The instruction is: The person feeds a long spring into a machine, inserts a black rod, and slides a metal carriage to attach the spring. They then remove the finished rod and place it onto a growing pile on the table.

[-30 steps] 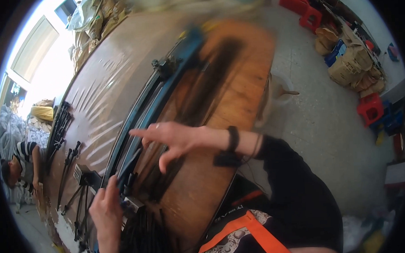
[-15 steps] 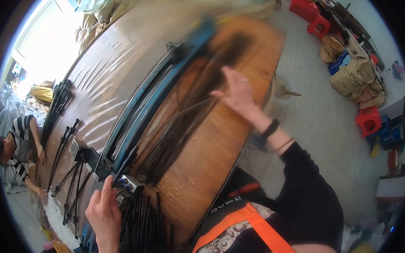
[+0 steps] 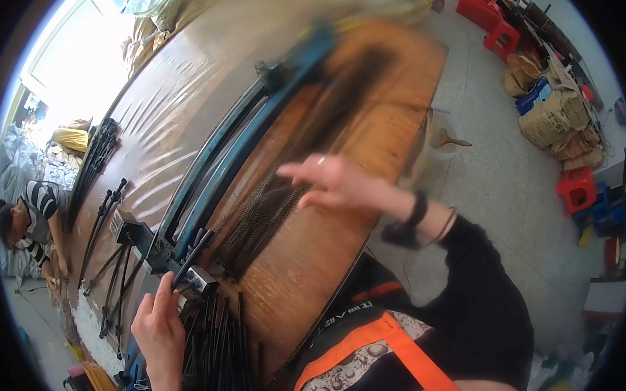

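Note:
My left hand [image 3: 159, 335] is closed round a black tube [image 3: 193, 256] at the lower left, the index finger laid along it. The tube slants up beside the near end of a long blue metal rail fixture [image 3: 220, 188]. My right hand [image 3: 333, 183] is over a bundle of long, thin dark coil springs [image 3: 249, 229], its index finger and thumb stretched out and apart. One spring runs up toward that index fingertip; whether they touch I cannot tell. The far end of the springs is blurred.
Several black rods [image 3: 218, 354] lie by my left wrist. A metal box [image 3: 129, 229] sits at the fixture's near end. Across the table [image 3: 289, 289], a co-worker in a striped top [image 3: 41, 219] handles something by more black rods [image 3: 95, 165]. Red stools [image 3: 576, 190] and sacks stand right.
My right hand has moved left and nearer to me, from beside the table's right edge to over the springs. The left hand stays nearly still with the tube.

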Action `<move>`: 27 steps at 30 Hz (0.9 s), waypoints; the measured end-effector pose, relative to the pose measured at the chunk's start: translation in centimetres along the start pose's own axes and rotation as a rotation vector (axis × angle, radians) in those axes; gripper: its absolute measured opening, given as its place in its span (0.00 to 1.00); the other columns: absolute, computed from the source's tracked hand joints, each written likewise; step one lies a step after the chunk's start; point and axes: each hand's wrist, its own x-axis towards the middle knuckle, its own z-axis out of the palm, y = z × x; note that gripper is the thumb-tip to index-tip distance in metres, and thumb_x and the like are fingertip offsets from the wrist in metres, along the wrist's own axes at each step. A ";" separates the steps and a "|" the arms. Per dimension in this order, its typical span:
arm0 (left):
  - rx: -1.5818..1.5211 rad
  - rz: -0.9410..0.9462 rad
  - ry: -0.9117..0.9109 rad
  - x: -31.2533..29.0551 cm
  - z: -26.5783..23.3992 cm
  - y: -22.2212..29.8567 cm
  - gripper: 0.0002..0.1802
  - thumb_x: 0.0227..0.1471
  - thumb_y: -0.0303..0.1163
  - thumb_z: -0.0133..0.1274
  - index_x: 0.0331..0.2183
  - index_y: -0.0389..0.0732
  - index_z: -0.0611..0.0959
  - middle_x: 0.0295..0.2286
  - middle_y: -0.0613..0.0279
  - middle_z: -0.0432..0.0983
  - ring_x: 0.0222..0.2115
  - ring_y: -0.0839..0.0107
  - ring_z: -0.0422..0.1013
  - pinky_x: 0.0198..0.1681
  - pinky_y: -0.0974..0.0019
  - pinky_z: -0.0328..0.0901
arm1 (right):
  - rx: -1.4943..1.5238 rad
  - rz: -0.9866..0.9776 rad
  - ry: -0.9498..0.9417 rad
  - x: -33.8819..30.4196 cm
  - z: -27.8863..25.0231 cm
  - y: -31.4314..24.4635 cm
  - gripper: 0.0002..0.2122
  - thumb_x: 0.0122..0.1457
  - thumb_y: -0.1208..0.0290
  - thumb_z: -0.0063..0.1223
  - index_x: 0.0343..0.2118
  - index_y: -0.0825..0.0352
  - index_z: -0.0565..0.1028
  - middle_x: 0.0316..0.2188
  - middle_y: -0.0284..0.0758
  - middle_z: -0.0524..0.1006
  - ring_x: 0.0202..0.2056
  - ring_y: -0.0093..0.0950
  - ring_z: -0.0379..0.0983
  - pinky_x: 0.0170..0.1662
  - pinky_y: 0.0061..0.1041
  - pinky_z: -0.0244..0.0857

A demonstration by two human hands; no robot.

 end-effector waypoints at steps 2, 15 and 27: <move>0.035 -0.013 0.003 -0.9 -0.3 -0.4 0.20 0.53 0.25 0.55 0.49 0.46 0.80 0.21 0.54 0.64 0.20 0.56 0.66 0.24 0.56 0.61 | 0.190 0.075 -0.033 0.8 3.4 -1.4 0.16 0.57 0.61 0.61 0.45 0.63 0.77 0.31 0.34 0.78 0.37 0.33 0.75 0.40 0.33 0.68; 0.168 0.036 -0.063 -6.6 2.8 -5.1 0.24 0.51 0.27 0.50 0.52 0.43 0.77 0.34 0.51 0.77 0.33 0.50 0.73 0.34 0.52 0.69 | 0.176 -0.305 0.273 5.8 8.5 -6.0 0.12 0.51 0.63 0.66 0.37 0.59 0.79 0.20 0.31 0.71 0.23 0.31 0.70 0.25 0.30 0.64; 0.118 -0.148 0.470 -5.5 -0.9 -9.2 0.16 0.56 0.26 0.54 0.48 0.42 0.80 0.26 0.50 0.71 0.25 0.53 0.69 0.28 0.57 0.63 | 0.016 -0.139 0.254 9.6 10.5 -1.5 0.09 0.55 0.70 0.60 0.39 0.62 0.79 0.25 0.37 0.77 0.26 0.35 0.75 0.31 0.30 0.69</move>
